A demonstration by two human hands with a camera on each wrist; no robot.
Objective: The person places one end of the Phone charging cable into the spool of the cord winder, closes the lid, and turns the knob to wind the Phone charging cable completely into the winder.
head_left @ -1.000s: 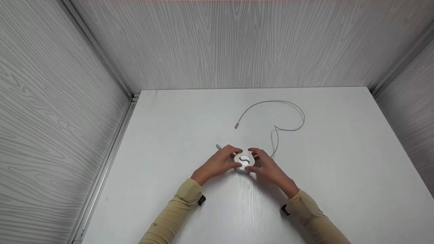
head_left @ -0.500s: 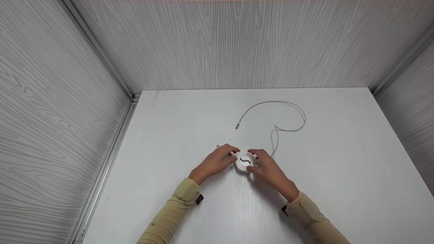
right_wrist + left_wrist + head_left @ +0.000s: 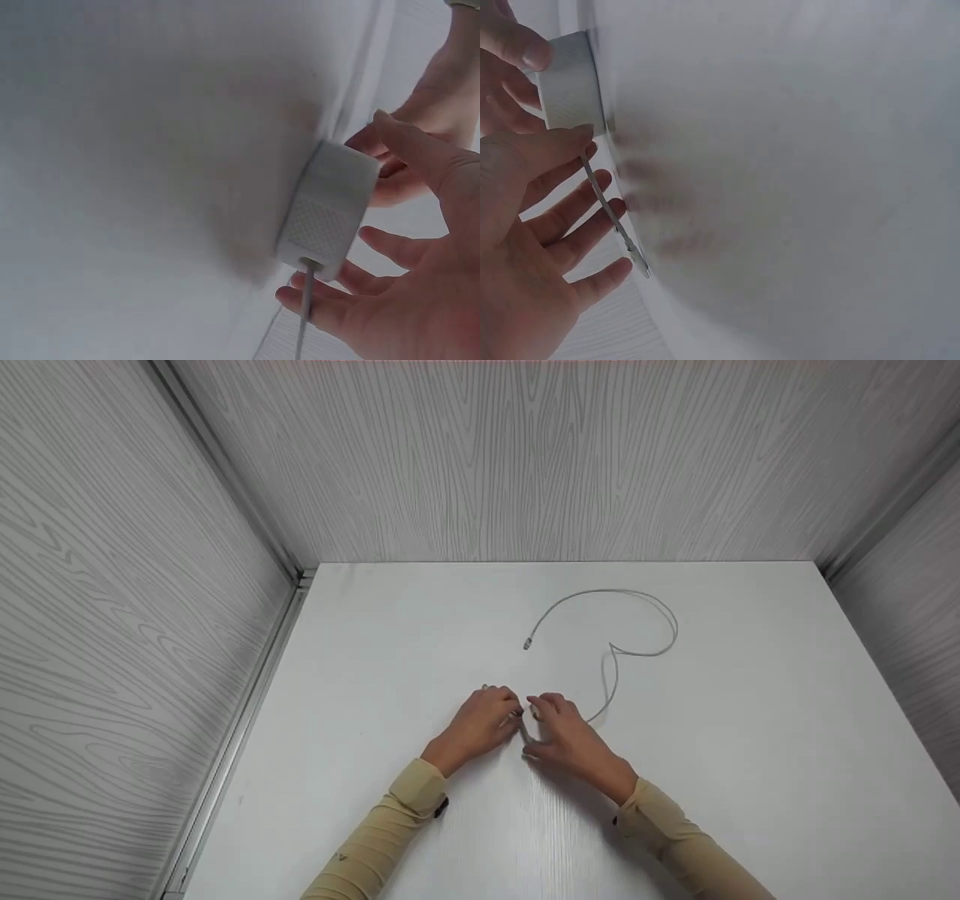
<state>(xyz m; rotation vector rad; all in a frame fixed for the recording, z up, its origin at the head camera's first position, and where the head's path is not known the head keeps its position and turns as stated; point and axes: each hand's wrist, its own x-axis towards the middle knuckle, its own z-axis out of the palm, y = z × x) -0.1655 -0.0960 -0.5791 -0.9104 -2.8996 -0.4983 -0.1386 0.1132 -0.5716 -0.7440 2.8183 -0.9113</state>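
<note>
A white retractable cable reel is between the two hands over the white table; its top face is out of sight in the head view. My right hand holds the reel, its thumb and fingers spread about the rim. With thumb and forefinger, my left hand pinches the short cable where it leaves the reel; the other fingers are spread. The short cable's metal plug hangs past those fingers. From the reel's opposite side, a grey cable runs beside my right fingers.
The long cable curves across the table behind the right hand, ending in a plug. Wood-grain panels stand at the back and on both sides.
The reel's face with its S-shaped mark was visible from above and now is not. My left hand shifted from the rim to the short cable; the right moved slightly left with the reel.
</note>
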